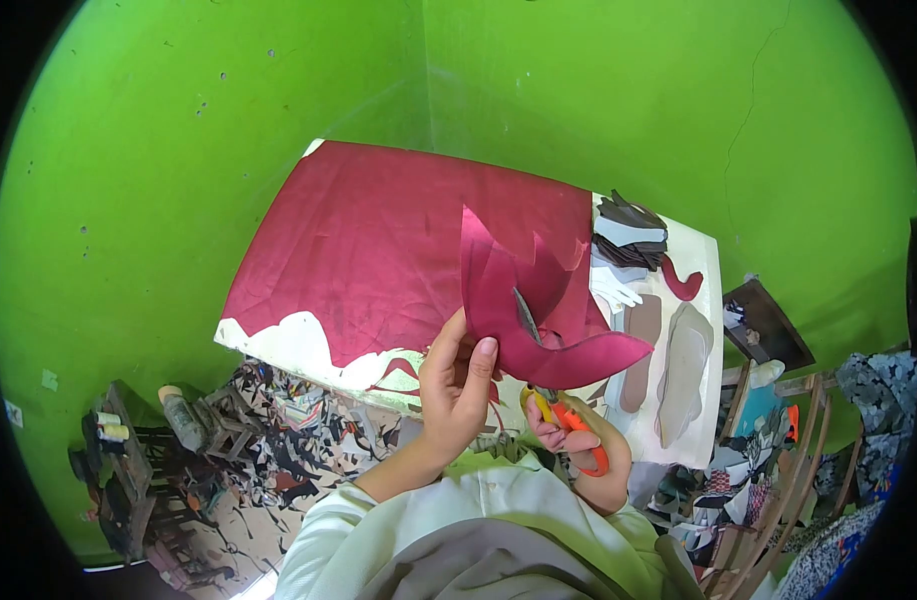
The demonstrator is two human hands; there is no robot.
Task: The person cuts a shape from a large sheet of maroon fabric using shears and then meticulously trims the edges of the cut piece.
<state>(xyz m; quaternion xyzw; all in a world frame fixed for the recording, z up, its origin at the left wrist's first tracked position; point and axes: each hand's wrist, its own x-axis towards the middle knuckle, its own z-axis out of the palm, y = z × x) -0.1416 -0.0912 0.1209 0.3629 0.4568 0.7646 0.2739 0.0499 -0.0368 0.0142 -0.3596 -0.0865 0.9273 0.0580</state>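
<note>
I see scraps point(296, 400) littering the floor point(248, 530) at far left, then a big maroon sheet point(368, 240) across most of the tabletop point(705, 270), its near edge ragged. Left hand point(458, 392) pinches a curved maroon piece point(563, 366) between thumb and fingers — it's raised over the right part of the sheet. Right hand point(615, 452) is wrapped round orange-and-yellow scissors point(568, 412) just below that piece; I can't make out most of the blades. Further right on the tabletop — bundled dark strips point(628, 253), brown oblong point(638, 360), grey oblong point(682, 375), curved maroon offcut point(684, 288)
</note>
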